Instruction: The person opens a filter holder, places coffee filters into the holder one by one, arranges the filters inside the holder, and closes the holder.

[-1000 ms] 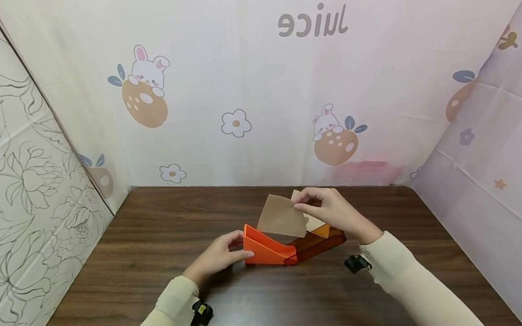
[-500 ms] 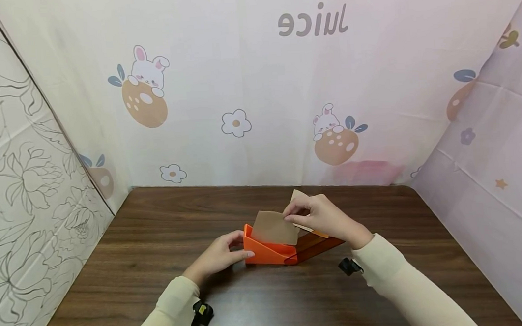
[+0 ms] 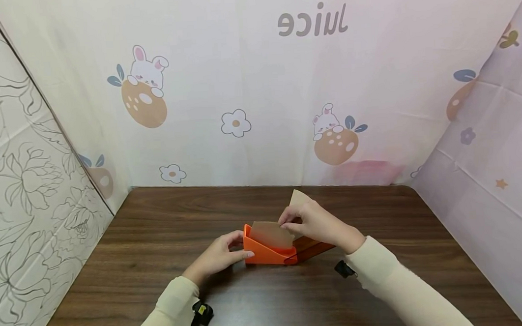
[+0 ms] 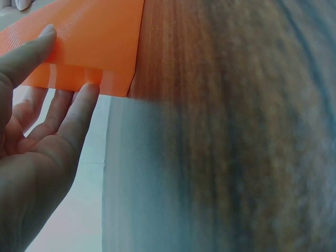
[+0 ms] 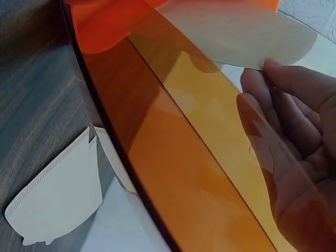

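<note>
Brown paper [image 3: 271, 235] lowered into orange holder [image 3: 263, 254]; right grip [image 3: 315, 225] pinching it, left grip [image 3: 219, 254] clasping holder.

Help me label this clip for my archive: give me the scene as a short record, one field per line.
Left hand: grips the left end of the orange box, thumb on its front wall
Right hand: pinches a paper by its edge
Paper's place: lower part behind the box's front wall; bottom edge hidden
Lid: see-through amber, open, extending from the box's right end
Second paper: beyond the right hand, partly hidden
Surface: dark wooden table
</note>
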Tool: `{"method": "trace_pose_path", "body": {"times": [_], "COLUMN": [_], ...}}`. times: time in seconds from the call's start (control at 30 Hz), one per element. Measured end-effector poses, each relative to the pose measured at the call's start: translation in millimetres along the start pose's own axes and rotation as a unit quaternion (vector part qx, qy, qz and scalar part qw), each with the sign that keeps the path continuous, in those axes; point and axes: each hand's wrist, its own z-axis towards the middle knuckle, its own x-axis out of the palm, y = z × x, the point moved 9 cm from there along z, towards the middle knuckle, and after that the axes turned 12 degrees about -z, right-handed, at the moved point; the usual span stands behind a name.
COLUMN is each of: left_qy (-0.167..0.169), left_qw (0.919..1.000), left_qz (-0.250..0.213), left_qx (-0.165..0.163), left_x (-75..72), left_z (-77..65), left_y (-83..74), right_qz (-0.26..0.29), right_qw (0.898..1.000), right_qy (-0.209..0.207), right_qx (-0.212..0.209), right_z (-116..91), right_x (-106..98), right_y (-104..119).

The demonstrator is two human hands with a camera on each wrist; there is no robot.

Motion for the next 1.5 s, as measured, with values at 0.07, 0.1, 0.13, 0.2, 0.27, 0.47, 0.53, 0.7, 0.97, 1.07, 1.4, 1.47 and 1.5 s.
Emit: {"method": "trace_pose_path", "body": {"times": [0.07,0.1,0.13,0.2,0.27,0.47,0.53,0.7,0.97,1.07,1.4,1.47,1.5], "left_qy": [0.002,0.002,0.003,0.003,0.004,0.005,0.005,0.004,0.003,0.002,0.003,0.003,0.003], "left_qw": [1.0,1.0,1.0,1.0,1.0,1.0,0.9999,0.9999,0.9999,1.0,1.0,1.0,1.0], "left_qz": [-0.002,-0.003,-0.003,-0.004,-0.005,-0.008,-0.009,-0.01,-0.01,-0.007,-0.002,-0.001,-0.001], "left_qx": [0.001,0.003,0.003,0.003,0.003,0.0,0.0,-0.002,-0.004,-0.004,-0.005,-0.005,-0.004], "left_x": [0.2,0.3,0.4,0.5,0.7,1.0,1.2,1.7,1.8,1.3,0.5,0.6,0.7], "left_z": [0.1,0.1,0.2,0.4,0.6,0.3,0.3,0.1,-0.9,-0.3,0.4,0.3,0.3], "left_y": [0.1,0.1,0.1,0.1,0.2,0.4,0.4,1.0,0.6,0.9,1.1,0.7,0.5], "right_qz": [-0.016,-0.027,-0.035,-0.049,-0.056,-0.055,-0.055,-0.052,-0.062,-0.062,-0.063,-0.062,-0.06], "right_qw": [1.0,1.0,0.999,0.999,0.998,0.998,0.998,0.998,0.998,0.997,0.997,0.997,0.997], "right_qy": [-0.002,-0.005,-0.008,-0.011,-0.011,0.01,0.017,0.024,0.03,0.035,0.041,0.045,0.047], "right_qx": [-0.008,-0.013,-0.016,-0.02,-0.022,-0.005,0.001,0.004,0.014,0.02,0.026,0.03,0.031], "right_z": [0.9,1.4,1.9,2.1,1.9,2.7,3.4,4.5,5.6,6.0,6.4,6.1,5.9], "right_x": [2.7,3.5,4.5,6.4,8.6,18.4,21.6,28.1,33.1,34.6,35.1,34.9,34.9], "right_y": [2.1,3.4,4.4,6.4,7.9,8.4,8.5,10.4,10.4,9.3,7.3,7.2,7.1]}}
